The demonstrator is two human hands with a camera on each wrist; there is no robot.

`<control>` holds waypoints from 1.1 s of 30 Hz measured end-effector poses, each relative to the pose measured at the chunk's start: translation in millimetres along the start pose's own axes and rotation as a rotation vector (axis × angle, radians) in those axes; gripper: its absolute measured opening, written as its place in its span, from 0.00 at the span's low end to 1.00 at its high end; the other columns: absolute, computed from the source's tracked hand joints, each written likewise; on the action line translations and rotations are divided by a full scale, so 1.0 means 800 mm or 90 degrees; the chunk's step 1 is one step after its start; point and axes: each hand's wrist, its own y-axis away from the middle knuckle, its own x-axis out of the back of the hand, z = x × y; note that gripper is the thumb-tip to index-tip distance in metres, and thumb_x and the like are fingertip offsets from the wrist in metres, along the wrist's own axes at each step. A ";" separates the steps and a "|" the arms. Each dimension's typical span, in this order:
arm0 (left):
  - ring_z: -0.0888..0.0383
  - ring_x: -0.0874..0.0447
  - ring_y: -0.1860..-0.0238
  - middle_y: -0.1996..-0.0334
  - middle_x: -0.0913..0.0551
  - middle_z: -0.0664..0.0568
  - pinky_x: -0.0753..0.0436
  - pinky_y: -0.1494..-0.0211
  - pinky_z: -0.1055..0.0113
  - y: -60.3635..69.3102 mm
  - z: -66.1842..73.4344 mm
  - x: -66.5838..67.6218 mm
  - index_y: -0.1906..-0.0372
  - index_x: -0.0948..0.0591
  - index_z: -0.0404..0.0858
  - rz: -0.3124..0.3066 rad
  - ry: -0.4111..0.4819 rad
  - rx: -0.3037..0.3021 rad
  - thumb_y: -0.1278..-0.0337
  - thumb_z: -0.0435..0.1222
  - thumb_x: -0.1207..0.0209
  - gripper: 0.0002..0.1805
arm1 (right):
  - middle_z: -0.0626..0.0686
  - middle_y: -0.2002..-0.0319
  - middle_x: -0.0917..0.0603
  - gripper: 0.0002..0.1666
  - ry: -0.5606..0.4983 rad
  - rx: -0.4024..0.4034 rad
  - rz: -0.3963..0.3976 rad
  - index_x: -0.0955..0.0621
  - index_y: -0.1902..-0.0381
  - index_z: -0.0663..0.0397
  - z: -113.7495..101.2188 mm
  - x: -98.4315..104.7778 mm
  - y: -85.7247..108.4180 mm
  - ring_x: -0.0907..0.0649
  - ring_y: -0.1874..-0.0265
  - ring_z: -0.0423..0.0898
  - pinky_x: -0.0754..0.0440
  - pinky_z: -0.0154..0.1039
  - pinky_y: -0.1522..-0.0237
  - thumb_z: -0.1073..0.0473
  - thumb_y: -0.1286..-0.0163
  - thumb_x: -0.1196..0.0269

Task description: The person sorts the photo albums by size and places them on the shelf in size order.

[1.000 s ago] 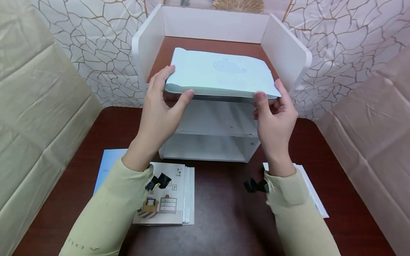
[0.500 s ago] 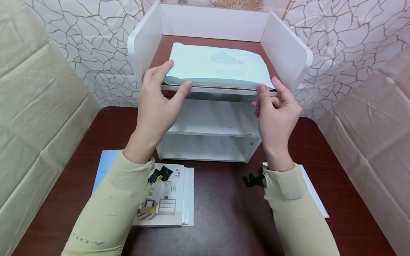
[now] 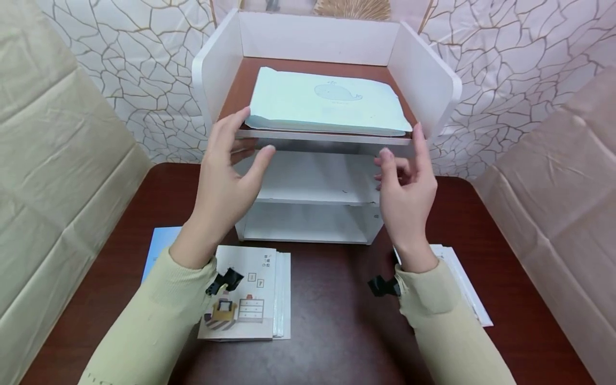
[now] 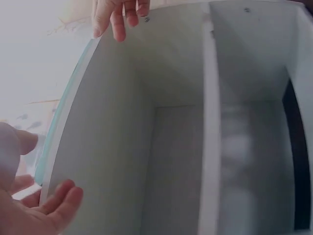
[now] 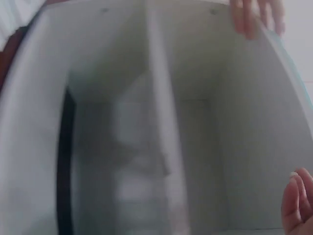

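A pale blue soft pack with a whale drawn on it lies flat on the brown top board of a white shelf unit. At the pack's front left corner is my left hand, fingers spread and thumb apart from the pack. The index fingertip is at or close to the corner; contact is unclear. My right hand stands by the front right corner, its index finger raised near the board edge and its other fingers loosely bent. Both wrist views look into the shelf compartments, with the left hand and right hand beside the top board.
Side walls and a back wall enclose the top board. On the dark table, a stack of books and a blue book lie at left. White booklets or papers lie partly under the right forearm.
The pack has come down from a tilted hold to lie on the top board. Both hands have let go; their thumbs have moved down and away from it.
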 end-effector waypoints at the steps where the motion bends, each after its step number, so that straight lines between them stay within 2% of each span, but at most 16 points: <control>1: 0.53 0.21 0.50 0.39 0.31 0.45 0.22 0.44 0.62 0.005 0.003 0.002 0.32 0.33 0.35 0.005 0.007 -0.019 0.40 0.31 0.38 0.31 | 0.59 0.68 0.15 0.35 0.002 0.018 -0.007 0.36 0.27 0.51 0.003 0.001 0.005 0.20 0.73 0.49 0.20 0.33 0.71 0.61 0.30 0.40; 4: 0.50 0.20 0.50 0.40 0.30 0.42 0.21 0.45 0.58 0.019 0.005 0.008 0.33 0.35 0.31 0.016 0.026 -0.066 0.42 0.26 0.38 0.32 | 0.61 0.62 0.16 0.35 -0.002 0.067 -0.014 0.37 0.28 0.56 0.011 0.002 0.018 0.19 0.68 0.46 0.20 0.31 0.70 0.66 0.31 0.40; 8: 0.53 0.21 0.48 0.38 0.30 0.48 0.21 0.45 0.60 0.034 -0.013 0.013 0.31 0.36 0.36 0.002 0.027 -0.093 0.44 0.26 0.37 0.35 | 0.65 0.57 0.18 0.34 -0.006 0.088 -0.031 0.34 0.30 0.58 0.020 0.005 0.032 0.18 0.61 0.44 0.22 0.31 0.68 0.71 0.33 0.40; 10: 0.54 0.21 0.47 0.37 0.31 0.50 0.21 0.45 0.59 0.041 -0.023 0.014 0.30 0.36 0.38 -0.015 0.017 -0.083 0.45 0.27 0.35 0.37 | 0.66 0.56 0.18 0.34 -0.002 0.079 -0.044 0.33 0.31 0.59 0.023 0.006 0.039 0.19 0.60 0.45 0.22 0.32 0.67 0.72 0.34 0.39; 14: 0.53 0.22 0.46 0.36 0.33 0.51 0.21 0.45 0.58 0.058 -0.031 0.019 0.28 0.39 0.44 -0.059 -0.007 -0.042 0.47 0.29 0.32 0.42 | 0.65 0.55 0.18 0.35 0.011 0.072 -0.082 0.31 0.33 0.62 0.031 0.006 0.055 0.18 0.60 0.48 0.21 0.32 0.64 0.74 0.38 0.37; 20: 0.53 0.24 0.44 0.34 0.36 0.52 0.21 0.45 0.58 0.095 -0.041 0.027 0.24 0.47 0.52 -0.139 -0.064 0.051 0.47 0.37 0.30 0.50 | 0.66 0.54 0.18 0.37 0.004 0.065 -0.155 0.31 0.36 0.68 0.038 0.006 0.082 0.18 0.63 0.59 0.19 0.33 0.63 0.76 0.44 0.33; 23: 0.54 0.24 0.45 0.33 0.37 0.50 0.20 0.47 0.55 0.116 -0.047 0.032 0.24 0.50 0.51 -0.175 -0.110 0.105 0.48 0.43 0.30 0.52 | 0.65 0.52 0.18 0.38 -0.002 0.019 -0.202 0.32 0.35 0.67 0.042 0.006 0.097 0.18 0.61 0.60 0.18 0.38 0.62 0.74 0.43 0.32; 25: 0.53 0.24 0.45 0.33 0.37 0.47 0.20 0.48 0.53 0.129 -0.051 0.035 0.23 0.52 0.50 -0.197 -0.150 0.136 0.49 0.47 0.30 0.54 | 0.63 0.51 0.19 0.39 -0.014 -0.035 -0.236 0.33 0.33 0.66 0.045 0.006 0.106 0.18 0.59 0.60 0.18 0.42 0.61 0.72 0.42 0.32; 29: 0.49 0.26 0.44 0.34 0.37 0.43 0.19 0.54 0.49 0.151 -0.058 0.040 0.23 0.55 0.48 -0.237 -0.232 0.187 0.54 0.56 0.30 0.60 | 0.57 0.48 0.19 0.39 -0.046 -0.200 -0.293 0.34 0.32 0.55 0.064 0.004 0.125 0.18 0.55 0.54 0.19 0.42 0.56 0.64 0.38 0.31; 33: 0.44 0.26 0.43 0.34 0.37 0.39 0.19 0.55 0.45 0.168 -0.068 0.043 0.23 0.56 0.45 -0.273 -0.280 0.230 0.58 0.62 0.32 0.63 | 0.56 0.46 0.20 0.39 -0.055 -0.350 -0.336 0.33 0.32 0.45 0.080 -0.001 0.144 0.18 0.53 0.48 0.20 0.40 0.53 0.53 0.38 0.30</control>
